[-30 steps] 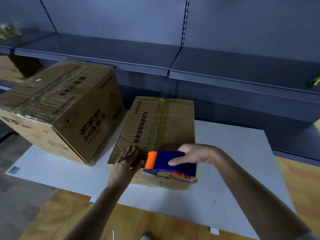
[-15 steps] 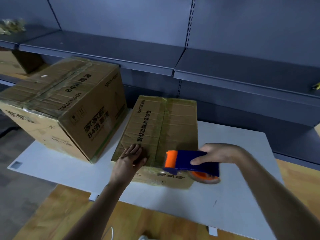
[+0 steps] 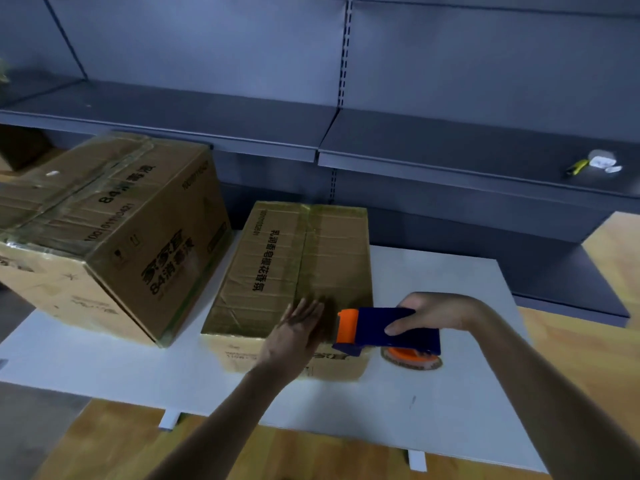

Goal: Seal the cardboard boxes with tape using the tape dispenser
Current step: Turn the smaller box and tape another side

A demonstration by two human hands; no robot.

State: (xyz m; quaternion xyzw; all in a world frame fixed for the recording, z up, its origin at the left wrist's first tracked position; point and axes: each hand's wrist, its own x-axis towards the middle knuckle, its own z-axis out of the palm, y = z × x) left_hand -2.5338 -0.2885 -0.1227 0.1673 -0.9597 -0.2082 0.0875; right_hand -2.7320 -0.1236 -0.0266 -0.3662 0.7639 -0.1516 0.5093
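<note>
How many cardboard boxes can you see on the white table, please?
2. The larger box sits tilted at the table's left end; the smaller flat box lies in the middle, under the left hand. Another brown shape at the far left edge may be a third.

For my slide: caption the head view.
Left hand flat on the smaller box; right hand holds the tape dispenser beside it.

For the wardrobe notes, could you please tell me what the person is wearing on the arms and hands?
Nothing shows on them. The left hand and right hand are bare, with no gloves, and I can make out no rings, watch or wristband. Both forearms are uncovered as far as the picture's bottom edge, so no sleeve is in view. Whether sleeves begin higher up cannot be told.
</note>
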